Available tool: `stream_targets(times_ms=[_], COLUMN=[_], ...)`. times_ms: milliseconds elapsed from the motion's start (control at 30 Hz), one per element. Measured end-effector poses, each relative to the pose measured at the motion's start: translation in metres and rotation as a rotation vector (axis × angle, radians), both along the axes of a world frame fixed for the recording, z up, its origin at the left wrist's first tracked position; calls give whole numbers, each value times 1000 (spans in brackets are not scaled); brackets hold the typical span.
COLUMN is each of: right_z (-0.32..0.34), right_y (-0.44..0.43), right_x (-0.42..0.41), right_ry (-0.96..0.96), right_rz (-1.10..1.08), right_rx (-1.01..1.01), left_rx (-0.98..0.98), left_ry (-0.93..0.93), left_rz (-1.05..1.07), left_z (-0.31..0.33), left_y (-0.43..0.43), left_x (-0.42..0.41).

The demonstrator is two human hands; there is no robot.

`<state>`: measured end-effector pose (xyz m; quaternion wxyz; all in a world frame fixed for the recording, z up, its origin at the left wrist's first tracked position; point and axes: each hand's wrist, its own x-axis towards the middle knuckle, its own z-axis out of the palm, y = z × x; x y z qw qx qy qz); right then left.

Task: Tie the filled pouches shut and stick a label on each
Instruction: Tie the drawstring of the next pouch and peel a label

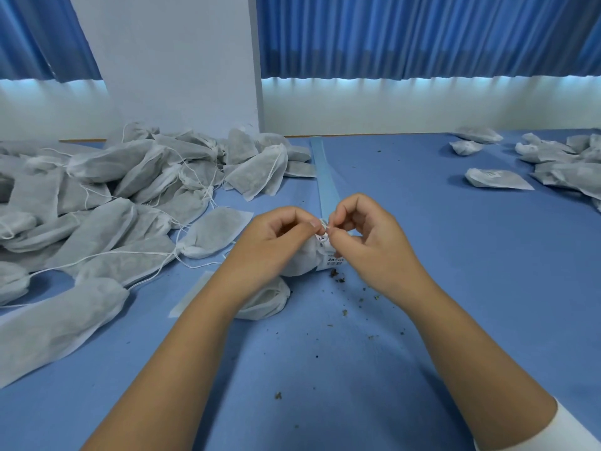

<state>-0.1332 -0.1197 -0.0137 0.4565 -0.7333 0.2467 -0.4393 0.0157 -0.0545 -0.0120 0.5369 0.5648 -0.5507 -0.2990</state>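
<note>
A filled white fabric pouch point(305, 260) lies on the blue table in front of me, with a printed label point(331, 260) on its side. My left hand point(276, 237) and my right hand point(361, 234) meet above its neck, and both pinch the gathered top and its thin drawstring between thumb and forefinger. A second white pouch point(266, 301) lies partly hidden under my left wrist. A big heap of filled pouches with loose strings point(130, 190) covers the left of the table. Several labelled pouches point(497, 179) lie at the far right.
A long pale blue label backing strip point(325, 177) runs away from my hands toward the wall. Another backing piece point(188, 297) lies by my left forearm. Dark crumbs point(344, 297) are scattered on the blue table point(439, 249). A white pillar and blue curtains stand behind.
</note>
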Motion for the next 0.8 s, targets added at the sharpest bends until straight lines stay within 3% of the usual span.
stream_targets(times_ms=[367, 633, 800], right_z=[0, -5, -3], right_y=[-3, -6, -10], right_x=[0, -3, -4], right_ry=[-65, 56, 17], right_rz=[38, -51, 40], right_rx=[110, -61, 43], left_rx=[4, 21, 29], left_ry=[-35, -53, -61], left_rz=[98, 132, 123], left_z=[-2, -2, -1], left_y=[-2, -3, -2], left_x=[-3, -5, -5])
